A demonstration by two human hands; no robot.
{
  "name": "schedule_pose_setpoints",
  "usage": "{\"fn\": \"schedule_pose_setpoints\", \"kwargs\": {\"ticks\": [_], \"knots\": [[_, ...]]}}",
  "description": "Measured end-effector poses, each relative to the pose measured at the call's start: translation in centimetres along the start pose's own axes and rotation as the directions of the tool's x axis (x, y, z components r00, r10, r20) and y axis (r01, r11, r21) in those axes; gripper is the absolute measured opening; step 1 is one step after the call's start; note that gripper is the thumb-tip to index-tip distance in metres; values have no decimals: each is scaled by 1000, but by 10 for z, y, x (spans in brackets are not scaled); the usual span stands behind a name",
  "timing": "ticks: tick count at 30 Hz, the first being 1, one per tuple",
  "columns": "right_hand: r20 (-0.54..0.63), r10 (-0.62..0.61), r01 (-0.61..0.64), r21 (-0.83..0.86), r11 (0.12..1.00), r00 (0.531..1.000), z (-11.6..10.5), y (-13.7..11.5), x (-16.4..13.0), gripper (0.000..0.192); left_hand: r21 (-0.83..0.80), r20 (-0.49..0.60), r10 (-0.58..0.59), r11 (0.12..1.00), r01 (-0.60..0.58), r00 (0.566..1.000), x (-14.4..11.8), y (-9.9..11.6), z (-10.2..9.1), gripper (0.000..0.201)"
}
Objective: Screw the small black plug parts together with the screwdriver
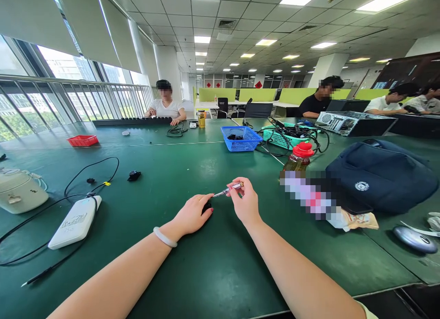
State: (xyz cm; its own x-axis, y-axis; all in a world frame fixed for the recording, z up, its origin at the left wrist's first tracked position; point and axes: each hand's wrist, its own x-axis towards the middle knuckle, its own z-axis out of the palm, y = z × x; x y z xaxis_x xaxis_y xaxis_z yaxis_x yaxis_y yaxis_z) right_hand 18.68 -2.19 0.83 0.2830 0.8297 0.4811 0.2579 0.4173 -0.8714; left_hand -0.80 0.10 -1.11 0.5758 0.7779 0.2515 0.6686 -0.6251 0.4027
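In the head view, my right hand (246, 200) pinches the handle of a small screwdriver (227, 190), its thin metal shaft pointing left. The shaft's end reaches the fingertips of my left hand (194, 213). That hand rests low over the green table (213, 273), closed around a small black object (207, 208). Most of this object is hidden under the fingers, so I cannot tell its kind. Whether the screwdriver's tip touches it is not clear either. A white bracelet (165, 237) circles my left wrist.
Left of my hands lie a white power bank (75, 222) with black cables and a small black part (134, 175). Ahead stand a blue basket (241, 140) and a green basket (280, 136) of cables. A red-lidded bottle (299, 158) and dark backpack (381, 174) sit right. Several people work beyond.
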Motion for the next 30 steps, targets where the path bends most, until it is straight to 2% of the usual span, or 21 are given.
{"fn": "schedule_pose_setpoints", "kwargs": {"ticks": [5, 8, 11, 14, 18, 20, 22, 23, 24, 25, 27, 28, 30], "knots": [[-5, 34, -34, 20, 999, 999, -1, 3, 2, 20, 60, -30, -19, 998, 21, 999, 1, -2, -5, 44], [-4, 47, -46, 36, 998, 999, -1, 4, 2, 21, 146, -62, -137, 979, 144, 989, 3, -12, -15, 41], [1, 57, -57, 48, 997, 998, -1, 2, 1, 21, 208, -60, -305, 927, 311, 951, 3, -37, -28, 42], [8, 63, -63, 62, 996, 998, -2, -1, 0, 21, 290, -121, -431, 846, 447, 894, -2, -70, -42, 44], [5, 64, -64, 69, 996, 998, -4, -2, -1, 22, 351, -207, -528, 746, 566, 824, -16, -107, -63, 46], [5, 65, -65, 67, 996, 998, -5, -2, 0, 22, 368, -302, -597, 646, 669, 743, -22, -113, -71, 46], [4, 68, -68, 68, 995, 998, -6, -2, 0, 22, 352, -411, -643, 541, 763, 646, -24, -107, -76, 49], [6, 69, -70, 69, 995, 998, -6, -2, 0, 23, 345, -442, -641, 524, 779, 627, -23, -99, -76, 50], [9, 70, -71, 67, 995, 997, -5, -2, -1, 23, 348, -454, -614, 544, 763, 645, -21, -89, -73, 50], [15, 70, -71, 64, 995, 997, -5, -2, -1, 23, 368, -432, -571, 595, 715, 698, -18, -78, -69, 52], [28, 69, -71, 55, 996, 997, -4, -3, -1, 23, 417, -287, -476, 719, 556, 831, -11, -55, -56, 57], [33, 69, -70, 51, 996, 997, -4, -3, -2, 22, 426, -204, -443, 763, 486, 873, -9, -45, -49, 59], [33, 69, -71, 47, 996, 997, -4, -2, -2, 22, 454, -60, -397, 806, 380, 916, -6, -35, -36, 61]]}}
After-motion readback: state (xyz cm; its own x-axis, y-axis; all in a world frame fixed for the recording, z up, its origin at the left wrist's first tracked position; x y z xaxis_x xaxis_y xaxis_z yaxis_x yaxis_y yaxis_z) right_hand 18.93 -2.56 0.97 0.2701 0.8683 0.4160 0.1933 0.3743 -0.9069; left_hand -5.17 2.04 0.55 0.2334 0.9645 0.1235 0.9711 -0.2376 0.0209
